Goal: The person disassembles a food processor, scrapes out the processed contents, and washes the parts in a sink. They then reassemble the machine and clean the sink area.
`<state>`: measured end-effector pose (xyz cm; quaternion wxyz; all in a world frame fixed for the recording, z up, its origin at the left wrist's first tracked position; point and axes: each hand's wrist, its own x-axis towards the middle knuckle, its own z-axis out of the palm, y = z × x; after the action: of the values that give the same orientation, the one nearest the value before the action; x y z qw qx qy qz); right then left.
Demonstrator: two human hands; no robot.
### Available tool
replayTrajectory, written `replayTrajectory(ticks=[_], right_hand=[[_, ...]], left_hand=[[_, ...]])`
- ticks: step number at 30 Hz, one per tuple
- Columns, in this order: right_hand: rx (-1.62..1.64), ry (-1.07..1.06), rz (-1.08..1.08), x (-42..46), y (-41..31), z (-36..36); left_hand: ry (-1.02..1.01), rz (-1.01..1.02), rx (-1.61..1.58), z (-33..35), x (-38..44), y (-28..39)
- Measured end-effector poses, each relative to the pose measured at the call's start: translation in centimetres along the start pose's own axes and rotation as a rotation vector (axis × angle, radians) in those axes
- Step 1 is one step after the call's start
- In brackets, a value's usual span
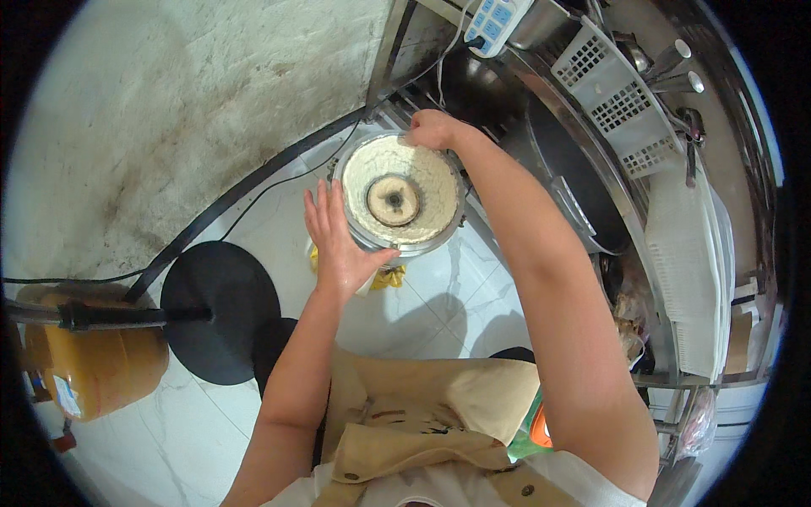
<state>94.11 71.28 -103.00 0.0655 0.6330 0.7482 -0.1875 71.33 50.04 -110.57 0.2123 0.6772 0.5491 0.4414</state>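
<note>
A round metal machine bowl (459, 225) stands before me above the tiled floor, its inside coated with a pale, pasty mass (437, 184). At its centre sits a round hub (393, 200) with a dark middle, smeared with the same mass. My left hand (339, 241) lies against the left and near side of the bowl, fingers spread, thumb along the rim. My right hand (432, 130) is at the far right rim with its fingers curled; whether they grip the rim is hidden.
Left are a black round base (218, 310) with a pole and an amber plastic container (108, 361). A black cable (285, 180) runs along the wall. Right, a metal rack holds a large pot (570, 171), a white perforated basket (614, 101) and a power strip (497, 25).
</note>
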Motion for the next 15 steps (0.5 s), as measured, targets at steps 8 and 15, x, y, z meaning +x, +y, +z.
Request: replayTrajectory(ticks=[8, 15], right_hand=[[0.025, -0.054, -0.063, -0.1, -0.3, -3.4], [0.331, 0.042, -0.055, -3.9, 2.1, -11.9]], left_hand=[[0.076, 0.06, -0.126, 0.0, 1.4, 0.3], [0.093, 0.051, -0.624, -1.0, 7.8, 1.0]])
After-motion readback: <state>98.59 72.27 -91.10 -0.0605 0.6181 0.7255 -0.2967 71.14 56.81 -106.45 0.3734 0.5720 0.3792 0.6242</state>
